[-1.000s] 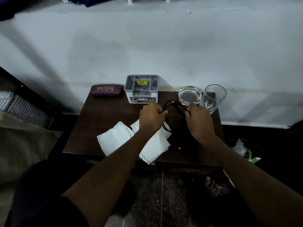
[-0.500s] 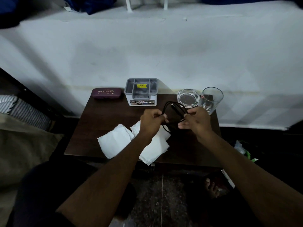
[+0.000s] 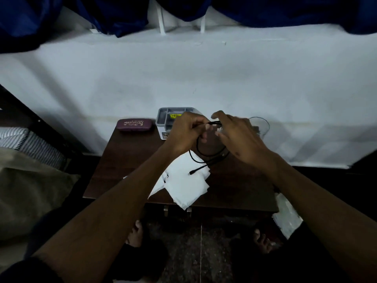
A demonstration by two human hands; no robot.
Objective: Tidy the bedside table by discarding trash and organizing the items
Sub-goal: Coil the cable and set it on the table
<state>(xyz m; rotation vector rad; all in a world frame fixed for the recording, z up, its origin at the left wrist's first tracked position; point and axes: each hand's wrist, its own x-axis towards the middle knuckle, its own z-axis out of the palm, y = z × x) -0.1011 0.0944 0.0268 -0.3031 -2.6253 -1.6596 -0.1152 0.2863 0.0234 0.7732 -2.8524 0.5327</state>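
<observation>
dark glossy wooden table (image 3: 126,160), white paper tissues (image 3: 187,186), clear glass tumbler (image 3: 262,127)

Both hands are raised over the bench (image 3: 130,160). The left hand (image 3: 183,133) pinches a black cable (image 3: 206,158), whose loops hang to the white tissues (image 3: 187,188). The right hand (image 3: 238,137) hovers beside it, fingers spread. A maroon case (image 3: 134,125), grey organiser (image 3: 166,116) and glass (image 3: 262,127) stand behind.
</observation>
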